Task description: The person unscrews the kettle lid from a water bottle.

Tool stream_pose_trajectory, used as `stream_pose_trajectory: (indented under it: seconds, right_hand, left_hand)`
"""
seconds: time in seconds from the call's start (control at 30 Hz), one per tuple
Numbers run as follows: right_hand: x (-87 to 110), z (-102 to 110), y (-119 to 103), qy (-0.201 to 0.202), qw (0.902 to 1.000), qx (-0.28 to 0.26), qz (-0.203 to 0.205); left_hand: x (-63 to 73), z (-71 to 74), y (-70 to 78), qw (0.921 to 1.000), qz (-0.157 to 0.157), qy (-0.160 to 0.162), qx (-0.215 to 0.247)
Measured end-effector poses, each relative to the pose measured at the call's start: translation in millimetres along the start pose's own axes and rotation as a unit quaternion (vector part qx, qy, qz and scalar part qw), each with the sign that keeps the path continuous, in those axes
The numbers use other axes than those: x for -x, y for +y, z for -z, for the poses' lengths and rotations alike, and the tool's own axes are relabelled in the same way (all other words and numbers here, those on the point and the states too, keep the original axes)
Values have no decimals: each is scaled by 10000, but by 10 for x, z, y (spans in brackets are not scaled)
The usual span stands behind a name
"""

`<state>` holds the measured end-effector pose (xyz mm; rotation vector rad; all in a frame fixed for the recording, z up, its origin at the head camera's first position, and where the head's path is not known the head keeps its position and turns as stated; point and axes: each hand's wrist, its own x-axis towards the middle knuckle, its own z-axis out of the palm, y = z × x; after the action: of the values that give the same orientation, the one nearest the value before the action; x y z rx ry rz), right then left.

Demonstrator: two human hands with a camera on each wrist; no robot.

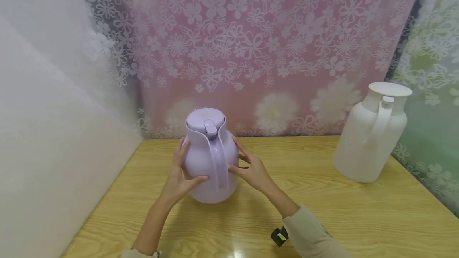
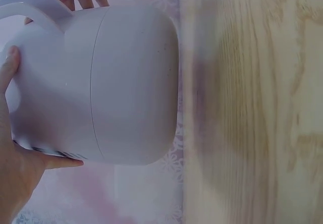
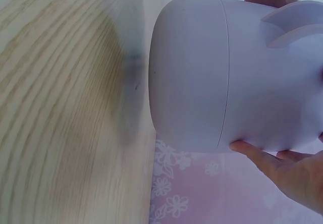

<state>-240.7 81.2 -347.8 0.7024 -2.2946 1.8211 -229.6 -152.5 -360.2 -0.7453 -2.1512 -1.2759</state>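
Observation:
A lilac thermos jug (image 1: 211, 158) with a lid, a thumb lever and a handle is near the middle of the table, its handle facing me. My left hand (image 1: 178, 178) grips the jug's left side, thumb on the front and fingers round the body. From the right, my right hand (image 1: 256, 170) holds it too, its thumb beside the handle. Both wrist views show the jug's rounded base (image 2: 151, 82) close over the tabletop, with a shadow on the wood. In the right wrist view, the right fingers (image 3: 257, 156) lie along the body.
A taller white thermos jug (image 1: 369, 138) stands at the table's right side. A small black object (image 1: 279, 236) with a yellow mark shows by the right sleeve. Flowered curtain (image 1: 251, 51) hangs along the back edge of the wooden table (image 1: 294, 194), and a pale wall (image 1: 71, 130) borders the left.

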Motion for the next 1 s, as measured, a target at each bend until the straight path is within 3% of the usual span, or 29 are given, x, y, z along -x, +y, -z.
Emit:
stream_pose_trajectory:
  seconds: [0.1, 0.27, 1.0]
  right_hand:
    - [-7, 20, 148, 67, 10000, -52, 13]
    - [36, 49, 208, 193, 9998, -16, 1]
    - [241, 93, 274, 763, 9969, 115, -132]
  left_hand:
    - [-22, -19, 122, 9999, -88, -27, 110]
    - [-47, -35, 289, 9997, -117, -101, 191]
    - [-76, -194, 161, 9967, -213, -558, 546]
